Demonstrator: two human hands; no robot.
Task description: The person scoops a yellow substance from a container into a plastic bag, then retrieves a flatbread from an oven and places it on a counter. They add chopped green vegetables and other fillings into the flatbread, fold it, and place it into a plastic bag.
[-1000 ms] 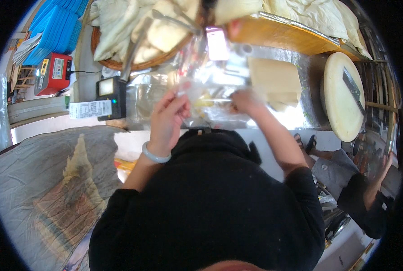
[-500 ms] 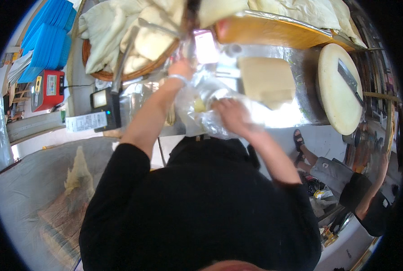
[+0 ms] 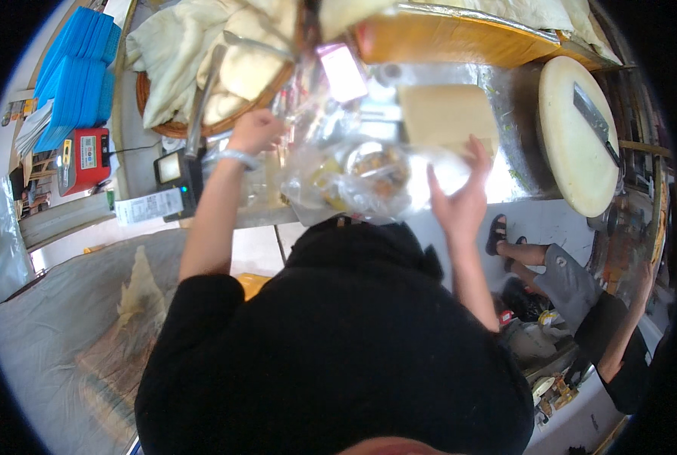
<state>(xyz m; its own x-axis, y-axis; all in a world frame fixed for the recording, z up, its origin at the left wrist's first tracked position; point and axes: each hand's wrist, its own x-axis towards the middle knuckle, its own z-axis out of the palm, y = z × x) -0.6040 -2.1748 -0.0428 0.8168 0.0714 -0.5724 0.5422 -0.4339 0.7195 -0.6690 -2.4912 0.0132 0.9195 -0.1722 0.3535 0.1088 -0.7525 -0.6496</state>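
My left hand (image 3: 256, 130) is closed over the left of the counter beside clear plastic bags, below the basket (image 3: 153, 121); what it holds, if anything, is hidden. My right hand (image 3: 461, 189) is open, thumb and fingers spread, just right of a crumpled clear plastic bag (image 3: 323, 178) with food (image 3: 376, 168) in or under it. Beside that bag is a brown paper sheet or bag (image 3: 444, 112) on the metal counter (image 3: 514, 178). A lit phone (image 3: 341, 72) lies behind.
Dough-like pieces (image 3: 247, 72), cloth and tongs fill the basket. An orange box (image 3: 460, 38) spans the back; a round board (image 3: 570, 144) with cleaver (image 3: 595, 121) is right. Left are blue baskets (image 3: 73, 91), a red device (image 3: 84, 161) and label printer (image 3: 177, 182). A co-worker (image 3: 604, 326) is lower right.
My left hand reached forward over the counter, then moved back left. My right hand moved from the bag toward the right and spread its fingers. Food now shows at the bag.
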